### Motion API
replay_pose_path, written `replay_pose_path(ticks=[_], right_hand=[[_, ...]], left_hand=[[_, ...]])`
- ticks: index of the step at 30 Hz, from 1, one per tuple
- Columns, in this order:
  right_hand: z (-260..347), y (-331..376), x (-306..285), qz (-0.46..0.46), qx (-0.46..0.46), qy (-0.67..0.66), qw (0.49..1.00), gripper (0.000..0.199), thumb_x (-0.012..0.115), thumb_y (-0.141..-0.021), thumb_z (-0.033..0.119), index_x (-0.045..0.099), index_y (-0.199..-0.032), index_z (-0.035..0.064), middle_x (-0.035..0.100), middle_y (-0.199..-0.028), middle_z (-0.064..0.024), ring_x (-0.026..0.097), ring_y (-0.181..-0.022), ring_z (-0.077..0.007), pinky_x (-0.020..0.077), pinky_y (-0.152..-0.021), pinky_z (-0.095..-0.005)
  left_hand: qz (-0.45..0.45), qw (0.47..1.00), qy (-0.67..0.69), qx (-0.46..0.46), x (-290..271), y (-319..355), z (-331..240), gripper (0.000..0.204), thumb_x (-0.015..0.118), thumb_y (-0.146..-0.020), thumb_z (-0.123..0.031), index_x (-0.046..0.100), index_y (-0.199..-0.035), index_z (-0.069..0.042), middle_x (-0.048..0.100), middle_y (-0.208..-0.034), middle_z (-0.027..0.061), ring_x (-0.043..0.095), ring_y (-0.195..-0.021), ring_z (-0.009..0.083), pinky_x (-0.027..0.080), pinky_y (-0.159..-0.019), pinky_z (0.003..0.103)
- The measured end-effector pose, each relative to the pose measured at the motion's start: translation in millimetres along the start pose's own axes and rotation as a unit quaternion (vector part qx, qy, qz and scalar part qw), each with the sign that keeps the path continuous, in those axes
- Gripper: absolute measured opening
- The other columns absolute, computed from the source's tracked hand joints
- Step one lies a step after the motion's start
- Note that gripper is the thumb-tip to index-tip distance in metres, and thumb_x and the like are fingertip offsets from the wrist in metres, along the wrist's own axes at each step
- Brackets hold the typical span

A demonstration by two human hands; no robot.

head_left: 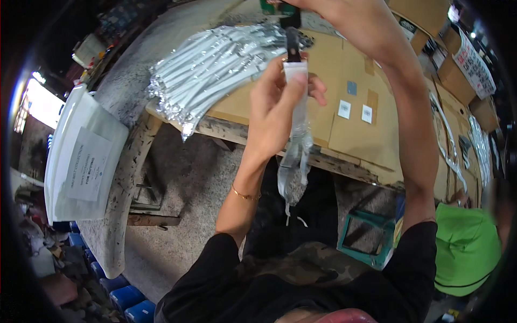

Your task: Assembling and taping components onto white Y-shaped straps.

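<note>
My left hand (277,99) is closed around a long white strap (297,102) in clear plastic. Its thumb presses on the front, just below a black end piece (293,46) with a small round stud. The strap's crumpled lower part hangs past the table edge toward my lap. At the top edge of the view is my right hand (326,7), beside the upper end of the black piece; its fingers are mostly cut off. A green object (276,6) sits right there, partly out of view. Left of my hands lies a fanned pile of similar plastic-wrapped strips (215,67).
Flattened cardboard (323,121) covers the worktable, with small white labels on it. A white plastic bin (86,156) stands at left. Below are a green stool (366,237) and blue containers (126,299). At right, a person in a bright green top (466,250) is close by.
</note>
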State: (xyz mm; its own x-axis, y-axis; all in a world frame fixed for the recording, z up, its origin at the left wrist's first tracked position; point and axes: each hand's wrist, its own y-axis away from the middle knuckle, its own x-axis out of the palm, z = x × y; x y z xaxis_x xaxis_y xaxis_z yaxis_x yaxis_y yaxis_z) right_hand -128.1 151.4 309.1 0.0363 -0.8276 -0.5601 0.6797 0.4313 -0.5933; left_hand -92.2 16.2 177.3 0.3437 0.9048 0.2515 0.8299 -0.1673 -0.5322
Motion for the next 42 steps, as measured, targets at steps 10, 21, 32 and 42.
replay_pose_path(ticks=[10,21,32,42], right_hand=[[-290,67,-46,0.027,0.325,0.034,0.945,0.029,0.062,-0.089,0.03,0.062,-0.068,0.0103,0.05,-0.055,0.0048,0.044,-0.05,-0.0074,0.0359,-0.049,-0.0238],[-499,101,26,-0.093,0.506,0.436,0.739,0.038,0.061,-0.085,0.039,0.069,-0.094,0.0027,0.069,-0.095,-0.0203,0.065,-0.099,-0.0333,0.0519,-0.081,-0.0417],[-352,72,12,-0.11,0.388,-0.178,0.897,0.022,0.057,-0.094,0.018,0.062,-0.087,-0.0015,0.056,-0.074,-0.0008,0.049,-0.063,-0.0077,0.0432,-0.061,-0.0212],[-118,87,83,0.051,0.302,-0.275,0.911,0.016,0.063,-0.086,0.002,0.062,-0.099,-0.0059,0.063,-0.082,-0.0051,0.058,-0.069,-0.0084,0.0473,-0.064,-0.0218]], left_hand=[[-0.065,0.989,-0.02,-0.131,-19,14,26,0.03,0.05,-0.099,-0.024,0.055,-0.096,0.005,0.058,-0.067,0.0062,0.049,-0.051,0.0084,0.037,-0.047,0.021],[-0.169,0.953,-0.054,-0.246,-41,34,83,0.031,0.055,-0.097,-0.025,0.059,-0.091,0.005,0.061,-0.069,0.0107,0.054,-0.051,0.0142,0.043,-0.049,0.024],[-0.14,0.958,0.01,-0.248,-62,10,106,0.025,0.041,-0.101,-0.013,0.054,-0.109,0.006,0.058,-0.082,0.0053,0.05,-0.062,0.008,0.042,-0.058,0.022],[-0.132,0.963,-0.149,-0.179,-38,36,78,0.016,0.044,-0.099,-0.008,0.056,-0.096,0.002,0.055,-0.062,0.0032,0.05,-0.052,0.0076,0.041,-0.049,0.024]])
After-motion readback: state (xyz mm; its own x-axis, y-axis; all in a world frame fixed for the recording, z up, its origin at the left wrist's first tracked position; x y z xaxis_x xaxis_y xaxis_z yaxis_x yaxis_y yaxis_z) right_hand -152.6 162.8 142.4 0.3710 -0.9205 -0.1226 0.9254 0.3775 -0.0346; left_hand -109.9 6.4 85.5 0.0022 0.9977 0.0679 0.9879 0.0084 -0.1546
